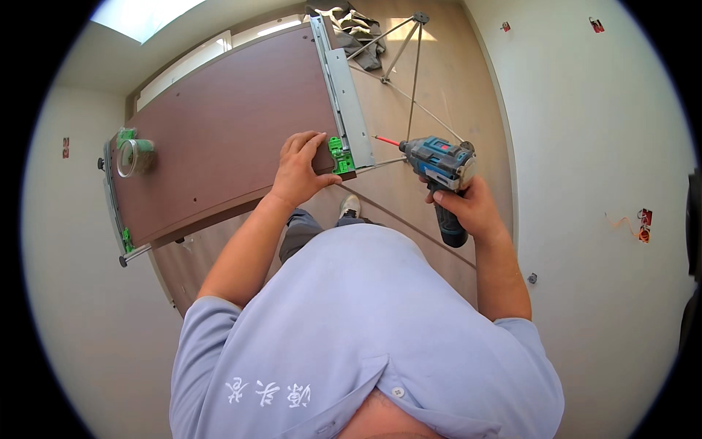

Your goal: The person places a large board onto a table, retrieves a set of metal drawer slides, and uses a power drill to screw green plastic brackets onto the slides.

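My right hand [468,208] is wrapped round the grip of a blue and black cordless drill [439,161]. Its long red bit [387,140] points left, toward a metal drawer slide [351,110] on the right side of a brown drawer panel [234,117]. My left hand [300,170] rests on the panel's near right corner, thumb and fingers spread. Next to its fingertips is a bright green plastic clip [341,155] at the slide's near end. The bit's tip appears close to the slide; whether it touches, I cannot tell.
A clear jar [137,158] stands at the panel's left end, near another green clip [127,134]. Beyond the slide, a frame of thin metal rods [417,66] stands on the wooden floor. Dark cloth [355,36] lies at the back. White walls rise on both sides.
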